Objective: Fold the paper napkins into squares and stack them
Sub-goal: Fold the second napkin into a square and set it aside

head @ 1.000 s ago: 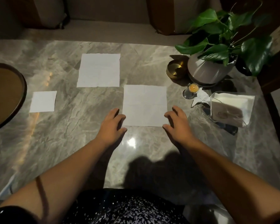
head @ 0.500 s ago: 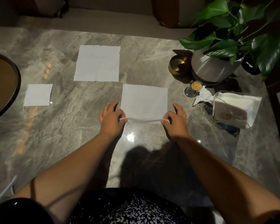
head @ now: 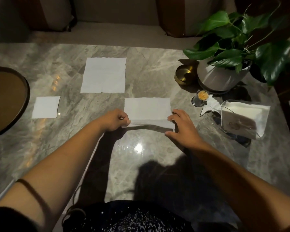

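Pinching the near edge of the napkin [head: 147,108] at its two corners, I have it raised off the marble table [head: 149,158] and leaning toward the far edge, so a dark gap shows under the lifted strip. My left hand [head: 115,120] is curled nearly shut, thumb against forefinger on the near left corner. My right hand [head: 182,126] is looser: thumb and forefinger nip the near right corner while the other fingers spread onto the table.

It sits mid-table, slightly toward the right side. An unfolded napkin [head: 104,75] lies flat beyond it, nearer the far edge, and one folded square [head: 46,107] rests toward the left side, just beside the round tray [head: 26,97]. More paper waits in the clear holder [head: 241,119] by the right edge, near the potted plant [head: 224,76].

This paper is thin, limp and almost weightless, I judge; it sags between my hands and would tear or crumple under a hard tug. The corners are the places to hold, lightly and evenly, so the edge travels straight. On polished stone the sheet may slide, so the far edge needs watching while I bring the near corners over to meet it.
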Available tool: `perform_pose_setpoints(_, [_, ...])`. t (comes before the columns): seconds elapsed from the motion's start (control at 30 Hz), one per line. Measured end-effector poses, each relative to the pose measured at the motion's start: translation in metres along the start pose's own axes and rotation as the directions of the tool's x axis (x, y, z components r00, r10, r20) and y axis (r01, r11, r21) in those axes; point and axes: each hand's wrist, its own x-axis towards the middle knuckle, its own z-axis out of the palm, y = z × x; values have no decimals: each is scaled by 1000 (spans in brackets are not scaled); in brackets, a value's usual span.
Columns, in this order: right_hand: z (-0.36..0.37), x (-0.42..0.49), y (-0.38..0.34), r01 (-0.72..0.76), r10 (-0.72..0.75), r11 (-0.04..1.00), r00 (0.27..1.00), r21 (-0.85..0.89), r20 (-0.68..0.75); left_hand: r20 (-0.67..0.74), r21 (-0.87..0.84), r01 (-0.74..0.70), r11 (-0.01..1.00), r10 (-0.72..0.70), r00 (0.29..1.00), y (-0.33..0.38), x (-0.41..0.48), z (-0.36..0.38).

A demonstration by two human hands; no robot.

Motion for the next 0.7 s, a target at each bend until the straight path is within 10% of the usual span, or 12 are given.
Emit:
perform_pose_setpoints(0.3, [-3, 18, -3, -215, 246, 934, 966, 285, -75, -385, -396, -74, 915, -93, 918, -1, 4, 15])
perform_pose_setpoints(0.7, [3, 38, 1, -391, 445, 820, 895, 419, -36, -404, -481, -46, 876, -175, 898, -11, 12, 43])
